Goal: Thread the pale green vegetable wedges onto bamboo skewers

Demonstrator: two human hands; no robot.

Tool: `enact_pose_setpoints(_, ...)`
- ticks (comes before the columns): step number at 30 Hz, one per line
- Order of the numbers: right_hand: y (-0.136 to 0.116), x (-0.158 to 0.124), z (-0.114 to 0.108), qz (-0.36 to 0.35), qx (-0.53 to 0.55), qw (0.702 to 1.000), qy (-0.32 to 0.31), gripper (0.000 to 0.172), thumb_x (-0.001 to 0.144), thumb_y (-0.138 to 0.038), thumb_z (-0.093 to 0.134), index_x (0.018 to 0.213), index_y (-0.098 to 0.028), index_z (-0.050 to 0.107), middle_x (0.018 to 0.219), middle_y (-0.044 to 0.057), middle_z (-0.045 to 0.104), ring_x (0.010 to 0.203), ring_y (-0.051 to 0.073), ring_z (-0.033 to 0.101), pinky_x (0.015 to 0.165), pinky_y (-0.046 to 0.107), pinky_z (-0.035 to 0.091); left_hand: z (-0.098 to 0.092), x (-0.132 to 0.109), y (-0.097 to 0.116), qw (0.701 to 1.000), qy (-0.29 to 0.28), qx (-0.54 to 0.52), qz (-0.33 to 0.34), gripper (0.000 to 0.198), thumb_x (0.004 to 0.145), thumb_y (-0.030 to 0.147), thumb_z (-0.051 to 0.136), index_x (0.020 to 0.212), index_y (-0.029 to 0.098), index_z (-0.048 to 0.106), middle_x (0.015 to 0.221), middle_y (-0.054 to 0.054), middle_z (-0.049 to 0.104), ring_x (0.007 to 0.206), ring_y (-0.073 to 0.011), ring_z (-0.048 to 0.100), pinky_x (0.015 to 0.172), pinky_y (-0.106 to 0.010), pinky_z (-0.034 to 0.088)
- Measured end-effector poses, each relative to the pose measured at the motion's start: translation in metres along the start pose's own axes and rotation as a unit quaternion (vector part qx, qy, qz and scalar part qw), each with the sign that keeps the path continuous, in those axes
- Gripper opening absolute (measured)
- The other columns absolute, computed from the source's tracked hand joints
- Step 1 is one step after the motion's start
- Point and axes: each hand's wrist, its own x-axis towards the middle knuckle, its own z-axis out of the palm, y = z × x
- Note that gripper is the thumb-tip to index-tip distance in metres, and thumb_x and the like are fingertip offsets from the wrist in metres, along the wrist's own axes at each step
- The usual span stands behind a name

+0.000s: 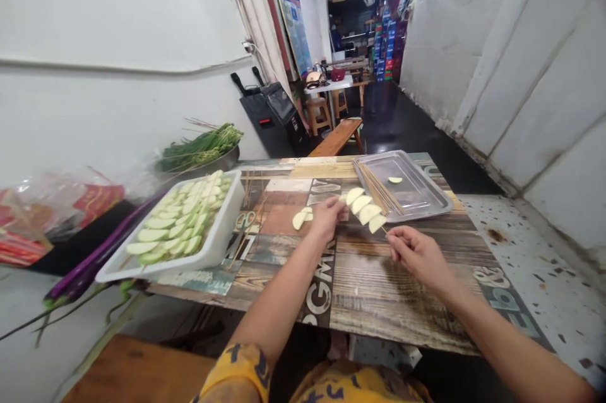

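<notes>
Over the table I hold a thin wooden skewer (386,232) threaded with several pale half-moon vegetable slices (361,204) edged in green skin. My right hand (419,254) pinches its near end, fingers closed. At the far end, my left hand (327,216) has its fingertips closed on a pale vegetable slice (342,199), partly hidden by the fingers. A few loose slices (300,219) lie on the table just left of that hand. Beyond my right hand, a metal tray (426,198) bears a bundle of bare skewers (376,188) and one slice (394,180).
A white plastic tub (215,245) of skewered slices (182,216) stands at the table's left. Beside it are a long purple eggplant (89,270), a metal bowl (222,162) of leafy greens (208,147) and plastic packages (95,194). A wooden bench (337,138) stands past the table.
</notes>
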Motion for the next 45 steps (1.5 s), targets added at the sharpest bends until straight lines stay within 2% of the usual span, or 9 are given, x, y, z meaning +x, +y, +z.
enact_pose_setpoints(5,0.013,0.002,0.004,-0.01,-0.071,0.997,-0.01,0.03,0.082,-0.043,0.049,0.087,-0.015,0.058,0.052,-0.004,0.046,0.047,0.009,0.039,0.046,0.021,0.031,0.009,-0.013,-0.017,0.995,-0.003,-0.093,-0.037,0.026,0.067,0.028,0.063,0.086,0.012,0.067,0.072,-0.004,0.065,0.058,-0.0091,0.054,0.055,-0.021,0.044)
enact_pose_setpoints(9,0.018,0.006,0.002,0.017,-0.077,0.997,-0.007,0.036,0.081,-0.045,0.049,0.093,-0.013,0.06,0.052,-0.004,0.043,0.047,0.009,0.037,0.045,0.021,0.029,0.01,-0.013,-0.01,0.987,0.008,-0.147,-0.061,0.029,0.065,0.027,0.066,0.091,0.013,0.063,0.076,-0.004,0.065,0.06,-0.0101,0.057,0.058,-0.023,0.046)
enact_pose_setpoints(14,0.011,0.004,0.004,0.035,-0.067,0.997,-0.032,0.04,0.081,-0.049,0.048,0.088,-0.012,0.061,0.05,-0.004,0.04,0.045,0.008,0.033,0.043,0.021,0.025,0.002,-0.015,0.002,0.975,0.042,-0.21,-0.053,0.024,0.062,0.027,0.07,0.079,0.013,0.059,0.073,-0.003,0.064,0.06,-0.0099,0.059,0.059,-0.022,0.046)
enact_pose_setpoints(22,0.013,0.004,0.006,0.038,-0.075,0.996,-0.037,0.041,0.081,-0.049,0.048,0.088,-0.012,0.062,0.051,-0.004,0.041,0.044,0.008,0.032,0.043,0.021,0.025,0.002,-0.016,0.003,0.971,0.046,-0.229,-0.042,0.021,0.065,0.026,0.067,0.076,0.014,0.054,0.074,-0.005,0.067,0.067,-0.0131,0.063,0.065,-0.024,0.047)
enact_pose_setpoints(27,0.017,0.006,0.004,0.029,-0.087,0.995,-0.049,0.039,0.082,-0.046,0.047,0.091,-0.012,0.063,0.05,-0.005,0.041,0.046,0.008,0.034,0.045,0.021,0.026,0.002,-0.015,0.004,0.971,0.04,-0.232,-0.04,0.019,0.066,0.025,0.066,0.077,0.013,0.056,0.074,-0.006,0.068,0.069,-0.0148,0.064,0.066,-0.026,0.048)
enact_pose_setpoints(45,0.013,0.005,0.006,0.036,-0.09,0.994,-0.045,0.038,0.082,-0.044,0.045,0.089,-0.011,0.063,0.05,-0.004,0.042,0.047,0.009,0.034,0.046,0.021,0.027,0.002,-0.012,-0.001,0.972,0.045,-0.227,-0.04,0.023,0.062,0.028,0.07,0.077,0.012,0.06,0.079,-0.007,0.068,0.07,-0.0143,0.063,0.065,-0.024,0.047)
